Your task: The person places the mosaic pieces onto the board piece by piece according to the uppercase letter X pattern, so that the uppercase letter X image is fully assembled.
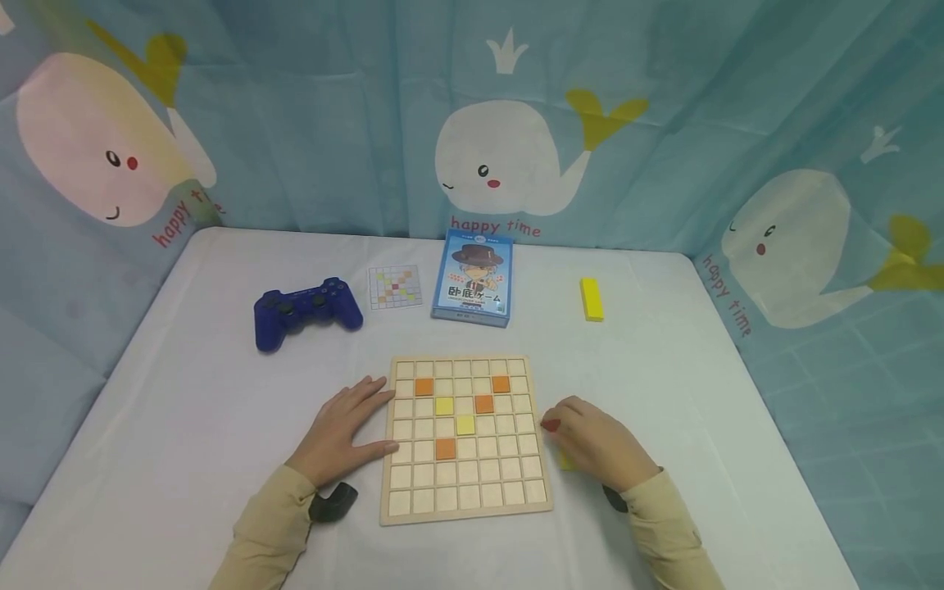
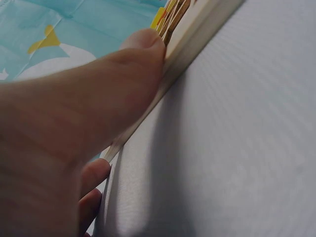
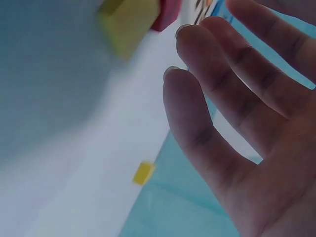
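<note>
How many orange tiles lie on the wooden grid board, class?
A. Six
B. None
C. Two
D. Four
D: the head view shows four orange tiles on the wooden grid board, plus two yellow tiles, while the left hand rests flat against the board's left edge.

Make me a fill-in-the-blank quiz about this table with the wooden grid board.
1. The left hand rests against the board's ____ edge.
2. The board holds ____ orange tiles and two yellow ones.
3. The controller is dark ____.
4. The long yellow block lies to the ____ of the card box.

Missing words: left; four; blue; right
</note>
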The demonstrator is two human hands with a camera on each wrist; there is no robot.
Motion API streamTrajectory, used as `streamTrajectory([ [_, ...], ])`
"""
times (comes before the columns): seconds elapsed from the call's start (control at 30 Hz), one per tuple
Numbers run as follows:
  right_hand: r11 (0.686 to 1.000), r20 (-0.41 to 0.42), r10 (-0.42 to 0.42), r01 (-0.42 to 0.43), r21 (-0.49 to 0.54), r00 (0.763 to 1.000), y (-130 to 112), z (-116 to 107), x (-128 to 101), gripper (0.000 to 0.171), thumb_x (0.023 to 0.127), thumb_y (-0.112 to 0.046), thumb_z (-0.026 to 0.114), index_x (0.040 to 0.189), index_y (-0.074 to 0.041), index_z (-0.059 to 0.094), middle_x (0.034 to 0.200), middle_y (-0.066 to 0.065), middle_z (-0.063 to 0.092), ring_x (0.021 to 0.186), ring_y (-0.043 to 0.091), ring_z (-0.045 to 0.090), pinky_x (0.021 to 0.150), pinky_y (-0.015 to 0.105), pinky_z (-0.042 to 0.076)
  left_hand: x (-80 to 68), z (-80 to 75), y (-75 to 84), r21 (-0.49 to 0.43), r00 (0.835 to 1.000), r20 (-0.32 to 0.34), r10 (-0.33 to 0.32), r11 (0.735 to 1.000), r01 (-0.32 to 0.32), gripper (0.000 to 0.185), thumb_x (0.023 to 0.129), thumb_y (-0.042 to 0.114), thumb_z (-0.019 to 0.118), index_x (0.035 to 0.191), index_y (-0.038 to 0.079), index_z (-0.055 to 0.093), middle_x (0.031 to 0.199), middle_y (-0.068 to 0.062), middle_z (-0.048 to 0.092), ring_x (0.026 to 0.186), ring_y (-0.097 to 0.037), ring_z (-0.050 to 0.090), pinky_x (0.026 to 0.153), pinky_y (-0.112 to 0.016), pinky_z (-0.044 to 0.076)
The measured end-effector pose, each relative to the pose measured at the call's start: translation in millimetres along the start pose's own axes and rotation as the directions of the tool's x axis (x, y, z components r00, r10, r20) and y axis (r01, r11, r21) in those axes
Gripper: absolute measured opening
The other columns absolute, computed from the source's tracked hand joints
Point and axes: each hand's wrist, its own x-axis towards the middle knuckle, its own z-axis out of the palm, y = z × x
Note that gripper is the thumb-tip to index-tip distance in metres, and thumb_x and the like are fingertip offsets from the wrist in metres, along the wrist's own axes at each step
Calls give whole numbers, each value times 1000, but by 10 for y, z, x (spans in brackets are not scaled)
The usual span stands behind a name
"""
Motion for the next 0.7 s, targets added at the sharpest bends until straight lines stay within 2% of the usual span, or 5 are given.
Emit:
streamTrajectory([
  [0.17, 998, -20, 38, -37, 45, 999, 69, 23, -48, 24, 81, -9, 76, 102, -14, 65, 102, -6, 64, 94, 9, 62, 81, 27, 57, 2, -13, -2, -5, 1000, 9, -16, 1000, 16, 75, 80, 54, 69, 142, 16, 47, 152, -7, 37, 143, -31, 26, 118, -51, 18],
  [0.47, 997, -28, 76, -75, 7, 997, 95, 106, -50, 26, 79, -12, 78, 102, -10, 65, 100, -3, 65, 90, 9, 63, 79, 29, 58, -3, -19, 21, -13, 1000, 5, -10, 1000, 10, 75, 80, 52, 71, 141, 15, 48, 151, -8, 39, 143, -32, 27, 118, -52, 18],
  [0.7, 996, -30, 84, -85, -12, 996, 93, 123, -30, 24, 79, -9, 77, 100, -10, 64, 95, -4, 64, 85, 8, 61, 75, 27, 57, 2, -11, 19, 0, 1000, 5, -5, 1000, 5, 75, 80, 52, 71, 141, 15, 48, 151, -8, 38, 142, -32, 27, 118, -51, 19],
])
